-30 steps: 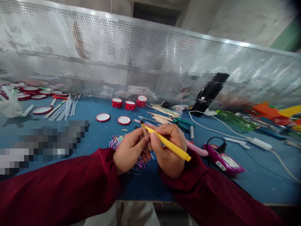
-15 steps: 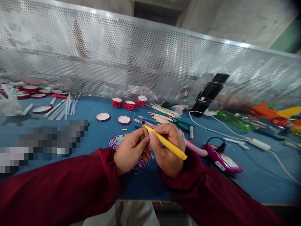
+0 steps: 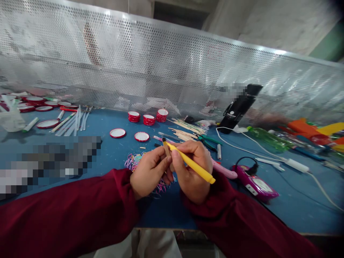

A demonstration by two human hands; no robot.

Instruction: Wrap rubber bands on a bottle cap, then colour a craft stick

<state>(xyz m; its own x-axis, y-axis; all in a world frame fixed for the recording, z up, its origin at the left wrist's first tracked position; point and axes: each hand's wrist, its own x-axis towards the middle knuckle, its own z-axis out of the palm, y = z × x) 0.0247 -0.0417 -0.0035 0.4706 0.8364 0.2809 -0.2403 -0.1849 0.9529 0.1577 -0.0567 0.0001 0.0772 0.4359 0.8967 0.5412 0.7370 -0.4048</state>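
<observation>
My left hand (image 3: pixel 149 172) pinches a small flat wooden stick (image 3: pixel 167 148) whose upper end is dark. In my right hand (image 3: pixel 194 182) a yellow marker pen (image 3: pixel 199 169) is gripped, its tip close beside the stick's dark end. Whether the tip touches the stick I cannot tell. Both hands are close together over a pile of colourful rubber bands (image 3: pixel 130 162), partly hidden by my fingers. A pink handled tool (image 3: pixel 225 170) lies behind my right wrist, its other end hidden.
Red-rimmed white lids (image 3: pixel 117 133) and rolls of red tape (image 3: pixel 148 120) lie ahead. Wooden sticks (image 3: pixel 185 135) and green-handled pliers (image 3: pixel 208 141) sit beyond my right hand. A purple device (image 3: pixel 256 183) and white cable stand right. A perforated metal panel (image 3: pixel 172 71) closes off the back.
The yellow marker and my right hand have shifted very slightly to the right. My left hand holds the stick almost still.
</observation>
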